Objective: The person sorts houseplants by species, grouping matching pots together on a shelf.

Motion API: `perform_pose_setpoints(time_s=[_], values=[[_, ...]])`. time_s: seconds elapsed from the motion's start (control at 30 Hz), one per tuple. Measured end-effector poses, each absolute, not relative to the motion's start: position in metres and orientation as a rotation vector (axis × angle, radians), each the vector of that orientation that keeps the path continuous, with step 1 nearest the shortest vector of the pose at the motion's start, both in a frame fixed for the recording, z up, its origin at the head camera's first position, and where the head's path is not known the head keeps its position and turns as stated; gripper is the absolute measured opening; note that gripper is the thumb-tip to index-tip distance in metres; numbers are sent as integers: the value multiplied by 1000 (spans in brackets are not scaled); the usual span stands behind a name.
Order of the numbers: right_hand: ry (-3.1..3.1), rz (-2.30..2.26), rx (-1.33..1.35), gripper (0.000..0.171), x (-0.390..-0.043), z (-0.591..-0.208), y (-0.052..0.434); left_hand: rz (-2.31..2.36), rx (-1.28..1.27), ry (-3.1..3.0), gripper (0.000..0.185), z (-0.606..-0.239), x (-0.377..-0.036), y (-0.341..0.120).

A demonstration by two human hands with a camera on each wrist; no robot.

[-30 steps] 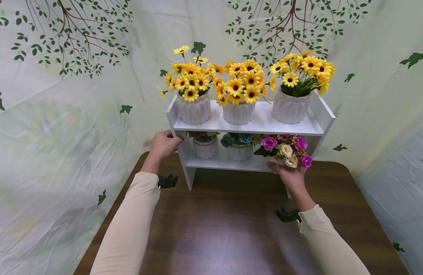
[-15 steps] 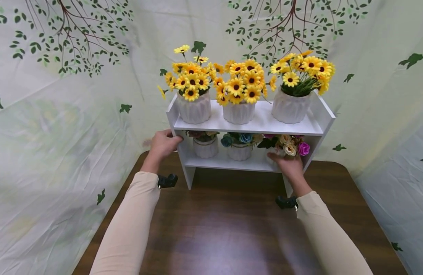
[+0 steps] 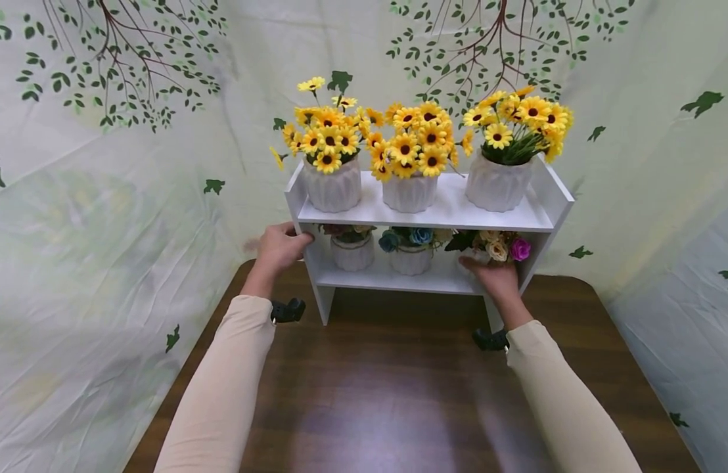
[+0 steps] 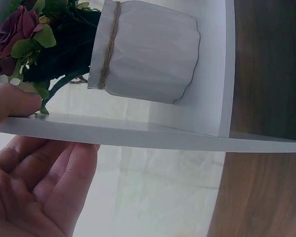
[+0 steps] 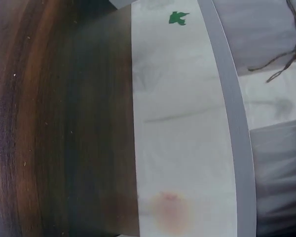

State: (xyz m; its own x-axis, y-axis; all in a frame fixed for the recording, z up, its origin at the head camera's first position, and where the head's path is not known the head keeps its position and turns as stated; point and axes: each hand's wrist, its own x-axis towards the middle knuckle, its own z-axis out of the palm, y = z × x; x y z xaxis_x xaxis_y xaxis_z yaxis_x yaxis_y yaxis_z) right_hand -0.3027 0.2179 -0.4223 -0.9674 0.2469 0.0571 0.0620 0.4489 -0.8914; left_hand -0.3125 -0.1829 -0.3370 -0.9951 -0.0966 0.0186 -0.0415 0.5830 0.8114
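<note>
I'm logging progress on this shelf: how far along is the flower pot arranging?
Done: three sunflower pots stand on the top tier, two pots on the lower tier. In hand: the right hand holds a rose pot at the lower tier's right end; the left hand grips the shelf side. Left: letting go of that pot.

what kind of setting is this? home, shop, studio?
Likely a staged tabletop set, not a real home: a wrinkled leaf-print cloth backdrop wraps round a brown wooden table, which bears a small white shelf of flower pots.
</note>
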Motion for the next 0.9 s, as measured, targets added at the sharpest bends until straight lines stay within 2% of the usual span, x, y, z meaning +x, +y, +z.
perform_pose_setpoints(time_s=[0.1, 0.2, 0.37, 0.5, 0.7, 0.9], values=[[-2509, 1509, -319, 91, -286, -422, 220, -1402, 119, -2754, 44, -338, -312, -181], [-2495, 1459, -301, 80, -254, -425, 223, -1386, 107, -2765, 44, -338, -311, -178], [-2517, 1346, -186, 55, -191, -451, 240, -1394, 76, -2781, 45, -336, -312, -175], [-2584, 1353, -259, 49, -159, -474, 262, -1407, 76, -2779, 45, -334, -312, -174], [-2596, 1370, -295, 47, -141, -487, 278, -1392, 83, -2774, 44, -337, -313, -174], [-2723, 1092, 10, 45, -146, -483, 273, -1375, 35, -2799, 49, -339, -304, -185]])
